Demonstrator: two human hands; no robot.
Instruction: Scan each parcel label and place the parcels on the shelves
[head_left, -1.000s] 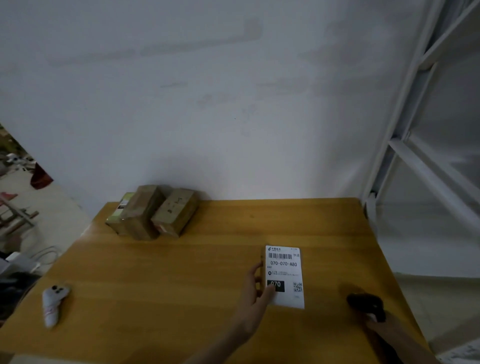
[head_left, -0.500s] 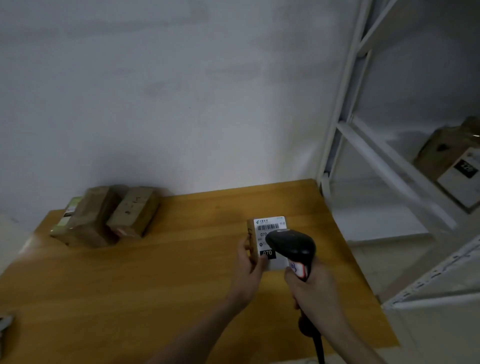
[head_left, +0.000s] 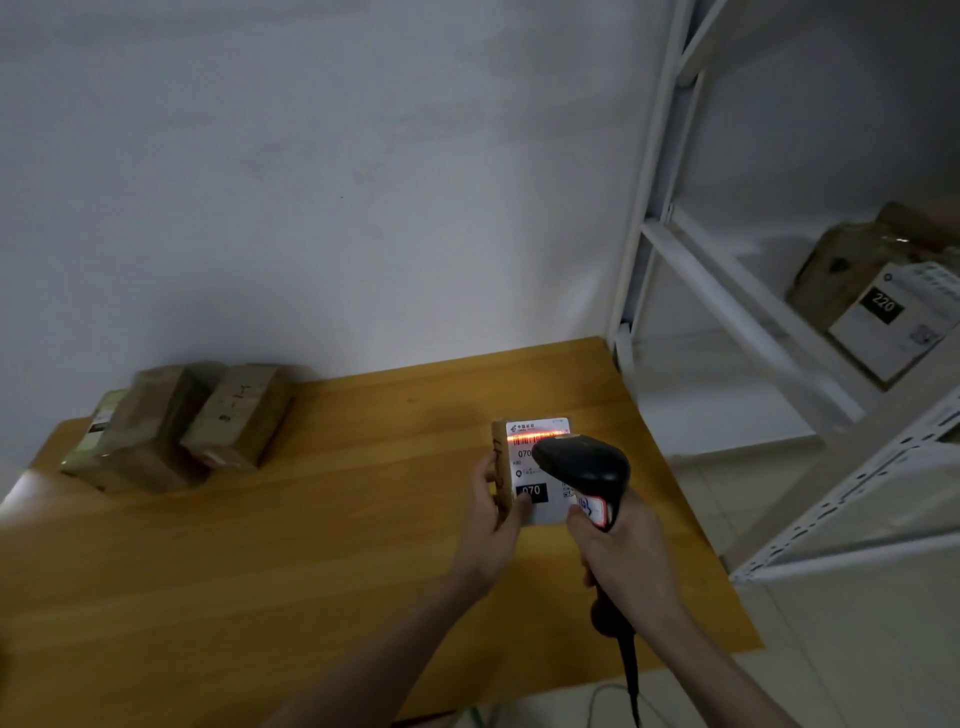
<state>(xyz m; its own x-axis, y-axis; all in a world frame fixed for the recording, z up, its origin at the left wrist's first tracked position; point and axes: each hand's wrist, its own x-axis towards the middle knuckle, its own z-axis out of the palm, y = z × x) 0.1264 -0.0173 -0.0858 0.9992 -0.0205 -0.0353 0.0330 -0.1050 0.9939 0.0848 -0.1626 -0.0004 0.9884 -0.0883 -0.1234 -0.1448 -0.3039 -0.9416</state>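
A small brown parcel (head_left: 501, 467) with a white label marked 070 is held tilted above the wooden table (head_left: 260, 561). My left hand (head_left: 493, 525) grips its left edge, thumb on the label. My right hand (head_left: 618, 561) grips the handle of a black barcode scanner (head_left: 584, 462), whose head covers part of the label. A red scan line glows across the barcode at the label's top. Three brown parcels (head_left: 171, 426) lie together at the table's far left.
A white metal shelf rack (head_left: 727, 291) stands to the right of the table. A brown parcel with a white label marked 220 (head_left: 878, 306) lies on one shelf. The scanner's cable hangs down past the table's front edge. A grey wall rises behind the table.
The parcel has been lifted off the table and tilted up by my left hand. My right hand brought the scanner over the label, and the red scan line now shows.
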